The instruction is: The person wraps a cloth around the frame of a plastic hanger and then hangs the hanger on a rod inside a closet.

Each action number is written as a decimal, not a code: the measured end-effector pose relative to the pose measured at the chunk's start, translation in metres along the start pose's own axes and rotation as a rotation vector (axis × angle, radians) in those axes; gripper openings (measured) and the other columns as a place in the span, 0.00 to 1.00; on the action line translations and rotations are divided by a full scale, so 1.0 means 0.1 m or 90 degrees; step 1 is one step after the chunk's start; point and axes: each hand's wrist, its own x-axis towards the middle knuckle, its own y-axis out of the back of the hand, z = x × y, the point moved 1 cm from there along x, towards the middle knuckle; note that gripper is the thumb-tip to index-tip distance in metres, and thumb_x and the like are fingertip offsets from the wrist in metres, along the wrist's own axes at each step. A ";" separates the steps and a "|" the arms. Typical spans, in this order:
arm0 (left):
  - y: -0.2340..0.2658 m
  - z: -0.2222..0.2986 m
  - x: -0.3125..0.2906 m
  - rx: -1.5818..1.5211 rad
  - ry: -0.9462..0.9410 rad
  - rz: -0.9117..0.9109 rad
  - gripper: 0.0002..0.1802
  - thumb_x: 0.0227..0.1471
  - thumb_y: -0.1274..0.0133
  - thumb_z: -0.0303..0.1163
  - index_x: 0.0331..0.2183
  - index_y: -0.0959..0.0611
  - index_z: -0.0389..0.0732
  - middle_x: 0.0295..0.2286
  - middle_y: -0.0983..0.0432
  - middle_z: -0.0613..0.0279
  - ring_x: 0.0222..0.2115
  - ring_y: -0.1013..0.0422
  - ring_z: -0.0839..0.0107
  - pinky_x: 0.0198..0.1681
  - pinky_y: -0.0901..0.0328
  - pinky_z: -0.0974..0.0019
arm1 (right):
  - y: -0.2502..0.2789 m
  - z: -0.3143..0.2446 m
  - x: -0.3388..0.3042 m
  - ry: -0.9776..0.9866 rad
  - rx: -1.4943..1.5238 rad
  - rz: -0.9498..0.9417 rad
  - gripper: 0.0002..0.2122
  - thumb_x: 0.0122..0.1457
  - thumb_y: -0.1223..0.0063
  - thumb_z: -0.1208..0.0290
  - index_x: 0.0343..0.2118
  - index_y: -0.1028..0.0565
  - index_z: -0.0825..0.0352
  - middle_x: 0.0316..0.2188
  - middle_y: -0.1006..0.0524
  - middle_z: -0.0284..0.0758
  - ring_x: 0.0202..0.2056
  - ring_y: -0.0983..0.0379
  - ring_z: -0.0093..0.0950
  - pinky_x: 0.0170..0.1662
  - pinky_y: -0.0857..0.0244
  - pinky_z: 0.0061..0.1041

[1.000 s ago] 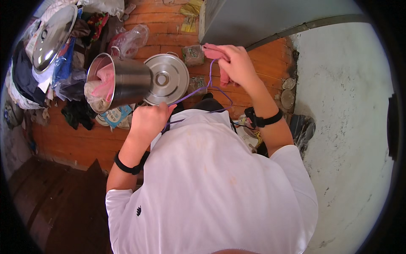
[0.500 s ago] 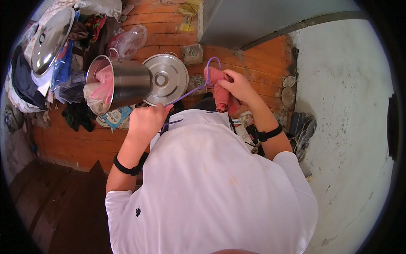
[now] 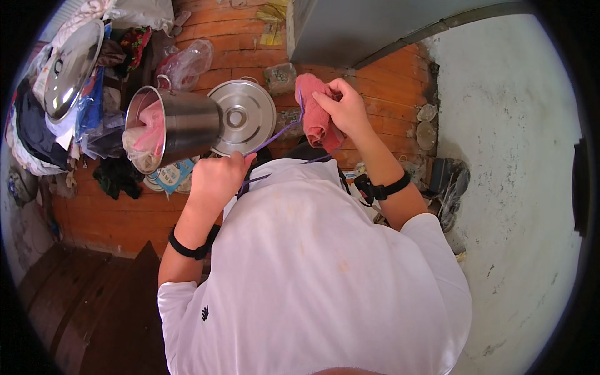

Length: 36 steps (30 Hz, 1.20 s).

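Note:
My left hand [image 3: 219, 178] is closed round one end of a purple clothes hanger [image 3: 275, 136] in front of my chest. A bunched pink cloth [image 3: 317, 115] is in my right hand [image 3: 344, 107], which grips it between thumb and fingers. The cloth lies against the hook end of the hanger and covers most of the hook. The hanger's lower bar [image 3: 315, 160] runs close to my shirt. Part of my right hand's fingers is hidden behind the cloth.
To the left, a steel pot [image 3: 194, 122] lies tilted with a pink and white plastic bag [image 3: 150, 125] in it. A round lid [image 3: 262, 112] lies beside it on the wooden floor [image 3: 112, 219]. Clothes [image 3: 40, 125] are piled far left; a grey cabinet [image 3: 356, 28] stands ahead.
My right hand has brought the pink cloth over the hanger's hook, which showed bare before. The cloth now looks bunched and turned more upright. My left hand has barely moved.

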 end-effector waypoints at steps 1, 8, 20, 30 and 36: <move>0.02 0.02 -0.02 0.004 0.011 -0.007 0.28 0.61 0.34 0.51 0.17 0.25 0.46 0.09 0.30 0.61 0.09 0.29 0.60 0.14 0.33 0.61 | 0.01 0.01 -0.03 0.001 0.001 -0.001 0.17 0.60 0.28 0.61 0.39 0.21 0.71 0.33 0.17 0.35 0.36 0.23 0.25 0.43 0.28 0.28; 0.02 0.09 -0.08 0.008 0.029 -0.010 0.28 0.61 0.34 0.51 0.17 0.25 0.46 0.09 0.31 0.62 0.09 0.29 0.61 0.13 0.33 0.60 | 0.12 0.20 -0.12 0.043 -0.280 -0.063 0.15 0.60 0.28 0.64 0.37 0.22 0.69 0.32 0.18 0.39 0.34 0.22 0.29 0.41 0.27 0.32; 0.06 0.13 -0.05 0.025 0.027 -0.014 0.29 0.61 0.34 0.51 0.17 0.26 0.47 0.09 0.31 0.62 0.09 0.29 0.60 0.13 0.33 0.60 | 0.10 -0.07 0.03 -0.018 -0.216 0.025 0.22 0.58 0.28 0.55 0.39 0.23 0.71 0.36 0.16 0.47 0.39 0.17 0.40 0.44 0.25 0.37; -0.02 0.05 -0.11 0.013 0.046 -0.009 0.28 0.61 0.34 0.52 0.17 0.26 0.47 0.09 0.31 0.62 0.09 0.29 0.61 0.13 0.33 0.61 | 0.23 0.20 -0.23 -0.044 -0.261 -0.070 0.21 0.59 0.29 0.56 0.42 0.21 0.72 0.37 0.15 0.48 0.39 0.17 0.39 0.45 0.25 0.35; 0.03 0.02 -0.01 0.001 0.014 -0.018 0.28 0.62 0.35 0.51 0.18 0.25 0.47 0.09 0.30 0.62 0.09 0.28 0.61 0.13 0.33 0.61 | 0.08 -0.09 -0.03 -0.017 -0.064 -0.027 0.19 0.62 0.31 0.59 0.46 0.17 0.71 0.39 0.14 0.46 0.40 0.16 0.35 0.47 0.24 0.32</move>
